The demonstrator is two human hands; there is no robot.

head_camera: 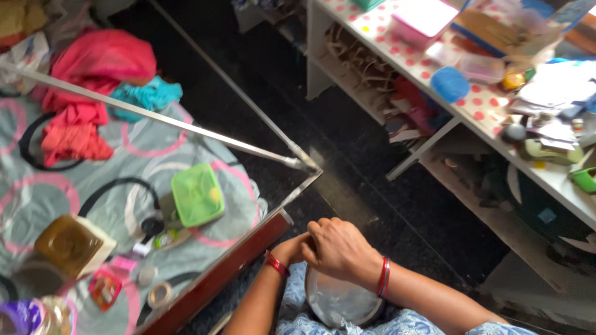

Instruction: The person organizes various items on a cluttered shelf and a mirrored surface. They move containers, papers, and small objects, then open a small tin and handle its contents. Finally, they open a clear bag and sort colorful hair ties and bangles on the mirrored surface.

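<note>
Head view: right hand (338,248) covers left hand (292,249), grip unclear, above round steel plate (341,303); green box (197,194) lies left.

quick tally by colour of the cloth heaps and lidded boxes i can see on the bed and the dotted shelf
Pink or red cloth heap: 1
Teal cloth heap: 1
Green-lidded box: 1
Pink-lidded box: 1
Total: 4
Both hands, left hand and right hand, meet over a round metal plate.
</note>
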